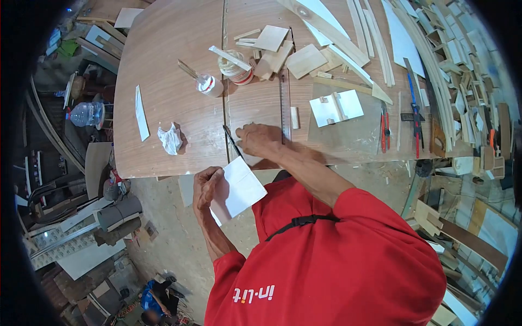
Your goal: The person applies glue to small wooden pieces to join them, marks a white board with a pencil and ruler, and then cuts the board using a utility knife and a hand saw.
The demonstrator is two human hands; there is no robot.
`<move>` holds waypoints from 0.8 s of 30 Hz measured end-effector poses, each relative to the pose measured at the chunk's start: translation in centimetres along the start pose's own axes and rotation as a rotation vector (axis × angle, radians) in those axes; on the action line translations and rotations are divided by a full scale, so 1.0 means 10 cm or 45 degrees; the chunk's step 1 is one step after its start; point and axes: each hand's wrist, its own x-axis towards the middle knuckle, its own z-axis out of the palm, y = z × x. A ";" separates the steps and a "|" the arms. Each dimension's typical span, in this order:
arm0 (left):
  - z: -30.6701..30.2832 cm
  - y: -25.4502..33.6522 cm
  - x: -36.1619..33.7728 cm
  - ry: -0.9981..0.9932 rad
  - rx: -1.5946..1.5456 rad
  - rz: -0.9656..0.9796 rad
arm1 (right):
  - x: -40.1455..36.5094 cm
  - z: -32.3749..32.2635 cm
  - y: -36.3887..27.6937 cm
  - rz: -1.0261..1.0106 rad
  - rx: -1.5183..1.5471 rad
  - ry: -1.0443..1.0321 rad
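Observation:
A white square panel (237, 188) is in my left hand (206, 187), gripped at its left edge with the thumb on its face, just off the table's front edge. My right hand (259, 139) is over the front of the wooden table (163, 65), its fingers bent and slightly apart. Beside those fingertips a thin black tool (230, 139) slants toward the panel's top corner; whether they touch it is unclear. A crumpled white cloth (170, 139) and a narrow white strip (141, 114) lie farther left.
Behind my hands stand a glue cup (210, 86) and a larger tub (237, 69). Wood pieces (306, 61) and a ruler (285, 103) lie nearby. To the right are a white panel with blocks (336, 108), red-handled tools (385, 130) and a blue-black clamp (414, 117).

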 end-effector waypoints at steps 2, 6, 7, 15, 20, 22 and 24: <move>-0.06 0.01 -0.06 0.018 0.048 0.053 | 0.09 0.24 -0.07 0.059 -0.059 -0.015; -0.13 -0.04 -0.11 0.072 -0.035 -0.010 | 0.18 0.41 -0.22 0.230 0.116 0.100; -0.14 -0.06 -0.11 0.052 -0.084 -0.027 | 0.24 0.52 -0.25 0.125 -0.113 0.189; -0.19 -0.06 0.02 0.027 -0.032 0.104 | 0.11 0.28 -0.31 0.262 0.062 0.286; 0.05 0.22 0.19 -0.054 -0.045 0.081 | -0.39 -0.53 -0.10 0.299 0.483 0.229; 0.21 0.25 0.37 -0.096 0.032 0.179 | -0.70 -0.98 -0.04 0.356 0.857 0.346; 0.43 0.32 0.53 -0.146 0.039 0.192 | -0.99 -1.12 0.17 0.266 0.997 0.615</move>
